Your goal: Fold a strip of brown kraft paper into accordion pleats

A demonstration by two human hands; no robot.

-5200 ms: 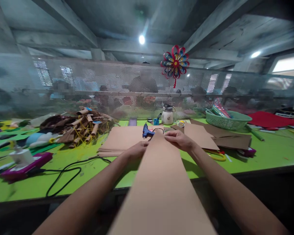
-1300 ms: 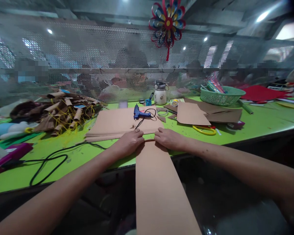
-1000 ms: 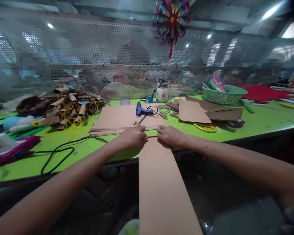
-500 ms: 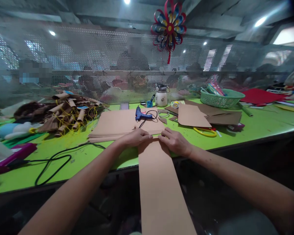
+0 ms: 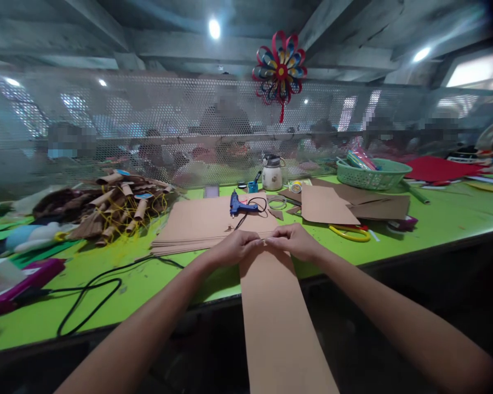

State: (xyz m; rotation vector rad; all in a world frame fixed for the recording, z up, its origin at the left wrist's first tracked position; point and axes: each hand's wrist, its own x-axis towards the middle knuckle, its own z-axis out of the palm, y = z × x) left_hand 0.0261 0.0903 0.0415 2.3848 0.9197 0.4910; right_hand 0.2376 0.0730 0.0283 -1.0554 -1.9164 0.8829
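1. The bare left hand (image 5: 239, 246) pinches the far end of a long, flat, light-brown card strip (image 5: 279, 317) between thumb and fingers.
2. The bare right hand (image 5: 299, 242) pinches that same end, its fingertips just beside the left's.
3. The strip slopes from the near edge of the lime-green tabletop (image 5: 148, 298) toward the wearer.
4. Beyond the hands, a blue glue gun (image 5: 242, 206) lies on stacked light-brown card sheets (image 5: 197, 219).

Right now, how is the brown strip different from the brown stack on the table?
The strip reaches past the edge of the table; the stack lies flat on it. The left hand and right hand hold the strip's far end; a glue gun lies on the stack. Both are light brown.
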